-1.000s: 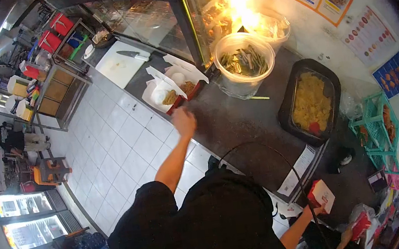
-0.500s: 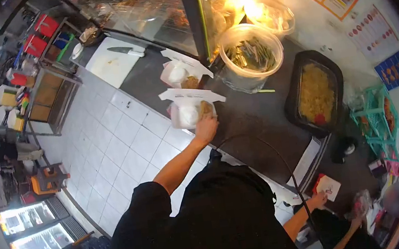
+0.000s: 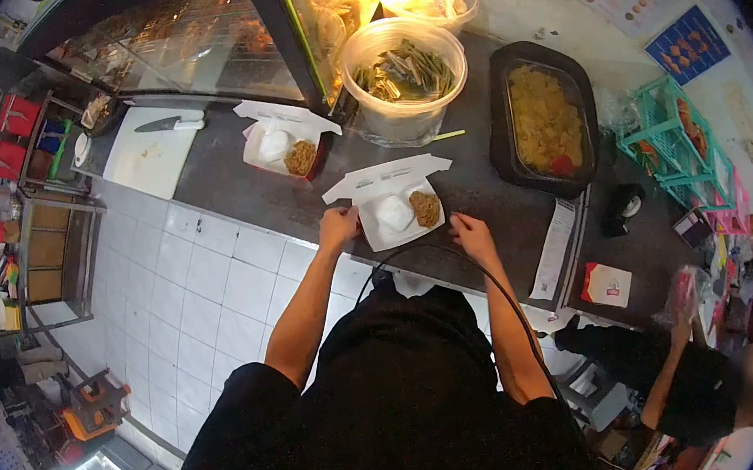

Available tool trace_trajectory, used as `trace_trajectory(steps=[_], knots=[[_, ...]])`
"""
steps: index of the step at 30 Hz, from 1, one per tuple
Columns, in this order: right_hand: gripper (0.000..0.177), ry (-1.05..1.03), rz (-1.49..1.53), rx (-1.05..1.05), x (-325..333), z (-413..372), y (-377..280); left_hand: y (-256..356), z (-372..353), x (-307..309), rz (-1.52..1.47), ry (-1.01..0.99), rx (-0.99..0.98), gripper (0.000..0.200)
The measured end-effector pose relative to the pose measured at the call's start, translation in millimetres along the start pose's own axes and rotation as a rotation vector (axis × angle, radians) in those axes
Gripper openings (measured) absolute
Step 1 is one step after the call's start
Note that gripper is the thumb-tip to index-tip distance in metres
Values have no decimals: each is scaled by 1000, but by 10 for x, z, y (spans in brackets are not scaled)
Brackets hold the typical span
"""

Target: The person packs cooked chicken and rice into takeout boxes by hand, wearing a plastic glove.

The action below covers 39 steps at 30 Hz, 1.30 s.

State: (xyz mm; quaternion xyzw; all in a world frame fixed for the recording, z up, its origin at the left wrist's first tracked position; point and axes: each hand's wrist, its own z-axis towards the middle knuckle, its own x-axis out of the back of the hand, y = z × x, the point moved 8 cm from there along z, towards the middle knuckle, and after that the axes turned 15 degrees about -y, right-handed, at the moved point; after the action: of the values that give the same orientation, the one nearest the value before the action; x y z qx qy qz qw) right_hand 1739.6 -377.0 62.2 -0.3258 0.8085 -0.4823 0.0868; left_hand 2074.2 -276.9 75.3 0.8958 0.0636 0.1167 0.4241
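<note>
An open paper takeaway box sits near the counter's front edge, lid folded back, holding a white mound of rice and a brown crumbly portion. My left hand is closed at the box's left side, its fingertips against the wall. To the right, my right hand has thumb and fingers pinched just off the box's right edge; what they hold, if anything, is too small to make out. A second open takeaway box with rice and a brown portion stands farther back on the left.
Behind are a clear tub of green strips and a black tray of yellowish food. A knife lies on a white cutting board. At right lies a folded box; beyond it, another person's hand holds a plastic-wrapped item.
My right hand has come from the folded box at the right to beside the takeaway box. My left hand has moved from the brown portion to the box's left side. The view has shifted.
</note>
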Motion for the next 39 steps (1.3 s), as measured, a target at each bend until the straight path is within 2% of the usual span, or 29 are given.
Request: trace_trajectory(steps=[1, 3, 4, 6, 8, 10, 11, 14, 15, 16, 17, 19, 21, 22, 24, 25, 27, 29, 30, 31, 32, 33, 34, 36, 37, 39], knots=[[36, -20, 70, 9, -96, 105, -35, 29, -6, -2, 4, -6, -8, 32], [36, -36, 139, 21, -227, 183, -38, 188, -63, 39, 328, 33, -116, 31], [34, -14, 140, 49, -249, 197, -39, 95, 48, 62, 327, 31, -121, 31], [33, 10, 133, 79, -273, 242, -27, -130, 221, 62, -327, -27, -48, 27], [32, 68, 108, 58, -276, 249, 50, -133, 181, 27, -419, -67, -42, 26], [32, 92, 145, 31, -300, 198, -38, -236, 239, -24, 62, -85, -17, 29], [32, 116, 187, 3, -300, 152, -66, -301, 253, -48, 266, 17, -120, 33], [32, 94, 249, -10, -317, 222, 76, -403, 162, -100, 190, 103, -62, 29], [32, 101, 252, -15, -320, 154, 83, -337, 65, -65, 176, 107, -37, 38], [35, 96, 367, -24, -323, 63, 79, -195, -53, -62, 176, 100, -37, 38], [37, 92, 480, -25, -298, 1, 35, 209, -235, 30, 228, 221, -223, 38], [40, 123, 514, -43, -188, -168, -24, 1057, -642, 191, 326, 467, -604, 38], [43, 131, 509, -77, -135, -318, 142, 1418, -1044, 227, 417, 704, -954, 40], [43, 137, 506, -90, -115, -402, 185, 1360, -936, 255, 413, 695, -945, 40], [39, 113, 606, -12, -39, -518, 132, 1008, -223, 16, 558, -7, -429, 37], [39, 107, 593, -11, 27, -572, 77, 1040, -234, 22, 519, 2, -491, 32], [29, 154, 670, 92, 145, -747, -53, 903, -262, 40, 477, 68, -459, 29], [28, 182, 665, 107, 246, -930, -114, 780, -505, -14, 374, 169, -458, 27], [26, 213, 655, 129, 316, -991, -137, 652, -604, -134, 282, 128, -458, 28], [25, 237, 666, 102, 365, -1035, -81, 481, -620, -289, 270, 55, -504, 33], [25, 251, 679, 94, 400, -1087, -21, 353, -693, -530, 221, -124, -434, 44], [26, 283, 676, 88, 463, -1148, 36, 337, -890, -826, -87, -493, -196, 64], [26, 316, 669, 83, 509, -1211, 11, 317, -988, -1042, -186, -677, -259, 82], [25, 365, 667, 57, 578, -1349, -75, 403, -908, -1029, -167, -614, -403, 93], [23, 329, 668, 215, 596, -1377, -281, 519, -860, -1066, -166, -628, -399, 93], [22, 254, 610, 479, 555, -1465, -824, 1085, -752, -835, 422, -92, -754, 94]])
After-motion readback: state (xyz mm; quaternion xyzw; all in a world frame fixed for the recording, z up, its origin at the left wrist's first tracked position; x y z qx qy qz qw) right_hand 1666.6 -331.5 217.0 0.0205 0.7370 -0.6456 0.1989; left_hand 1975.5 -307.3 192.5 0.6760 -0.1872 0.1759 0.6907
